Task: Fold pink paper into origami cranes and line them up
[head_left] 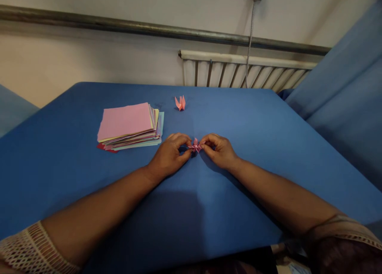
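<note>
A small pink folded paper piece [196, 146], star-like with several points, is held just above the blue table, between both hands. My left hand [173, 152] pinches its left point between thumb and fingers. On the other side my right hand [219, 150] is closed in a pinch on the right point. The fingertips cover both ends of the paper. Farther back stands another origami piece [180, 103], salmon-pink, with upright pointed tips; neither hand touches it.
To the left lies a thick stack of coloured paper [127, 121], a pink sheet on top. The blue table [262, 127] reaches back toward a white radiator [232, 59] and a metal pipe [134, 26] along the wall. Blue curtain [343, 79] hangs at the right.
</note>
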`<act>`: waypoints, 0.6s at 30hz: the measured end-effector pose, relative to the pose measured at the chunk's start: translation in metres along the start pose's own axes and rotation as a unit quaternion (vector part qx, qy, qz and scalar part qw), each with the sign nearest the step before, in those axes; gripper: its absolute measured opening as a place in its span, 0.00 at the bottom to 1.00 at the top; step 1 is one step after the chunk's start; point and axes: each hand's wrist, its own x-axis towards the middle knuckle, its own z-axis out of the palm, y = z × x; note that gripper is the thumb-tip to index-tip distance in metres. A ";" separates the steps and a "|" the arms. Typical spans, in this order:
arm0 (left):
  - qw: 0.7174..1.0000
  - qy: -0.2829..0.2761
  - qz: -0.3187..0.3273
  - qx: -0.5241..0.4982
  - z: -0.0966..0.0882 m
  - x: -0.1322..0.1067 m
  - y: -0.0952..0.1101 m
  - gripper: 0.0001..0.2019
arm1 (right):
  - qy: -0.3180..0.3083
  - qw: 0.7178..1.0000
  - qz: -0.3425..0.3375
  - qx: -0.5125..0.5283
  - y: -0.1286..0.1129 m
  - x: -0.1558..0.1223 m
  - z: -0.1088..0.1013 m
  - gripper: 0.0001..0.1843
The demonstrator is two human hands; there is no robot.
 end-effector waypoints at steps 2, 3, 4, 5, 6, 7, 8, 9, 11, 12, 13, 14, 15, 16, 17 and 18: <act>1.000 0.007 -0.013 0.002 0.000 0.000 -0.001 0.02 | 0.016 1.000 0.012 0.013 0.001 0.000 0.000 0.03; 1.000 0.013 -0.022 0.002 0.000 0.000 -0.001 0.02 | 0.025 0.999 0.020 0.025 0.001 0.000 0.000 0.03; 0.999 0.018 -0.031 0.000 0.000 0.000 -0.002 0.02 | 0.032 0.998 0.025 0.041 0.001 0.001 0.000 0.02; 0.999 0.023 -0.037 -0.004 0.000 0.001 -0.003 0.02 | 0.038 0.997 0.029 0.059 0.001 0.002 0.001 0.02; 0.999 0.025 -0.042 -0.009 0.000 0.001 -0.003 0.02 | 0.045 0.995 0.033 0.079 0.001 0.002 0.001 0.02; 0.999 0.026 -0.045 -0.015 0.000 0.001 -0.004 0.02 | 0.050 0.993 0.038 0.098 0.001 0.003 0.002 0.02; 0.998 0.027 -0.048 -0.021 0.000 0.001 -0.005 0.02 | 0.054 0.991 0.045 0.115 0.001 0.003 0.003 0.02; 0.998 0.029 -0.050 -0.027 0.000 0.001 -0.005 0.02 | 0.059 0.989 0.053 0.129 0.001 0.004 0.003 0.03; 0.997 0.031 -0.055 -0.038 0.001 0.002 -0.006 0.02 | 0.062 0.985 0.072 0.141 0.001 0.005 0.004 0.04; 0.997 0.031 -0.057 -0.043 0.001 0.002 -0.006 0.02 | 0.062 0.985 0.079 0.141 0.001 0.005 0.004 0.05; 0.997 0.030 -0.060 -0.046 0.001 0.001 -0.007 0.02 | 0.062 0.985 0.084 0.141 0.001 0.005 0.004 0.06; 0.997 0.028 -0.061 -0.047 0.001 0.001 -0.007 0.02 | 0.062 0.984 0.087 0.142 0.002 0.005 0.004 0.06; 0.997 0.026 -0.063 -0.047 0.002 0.001 -0.007 0.02 | 0.061 0.984 0.089 0.145 0.003 0.005 0.004 0.06; 0.997 0.024 -0.065 -0.045 0.002 0.001 -0.008 0.02 | 0.058 0.983 0.089 0.147 0.004 0.005 0.004 0.05; 0.997 0.022 -0.067 -0.042 0.003 0.001 -0.008 0.02 | 0.054 0.984 0.090 0.146 0.006 0.005 0.004 0.05; 0.997 0.020 -0.069 -0.038 0.003 0.000 -0.009 0.02 | 0.049 0.985 0.092 0.138 0.008 0.005 0.004 0.04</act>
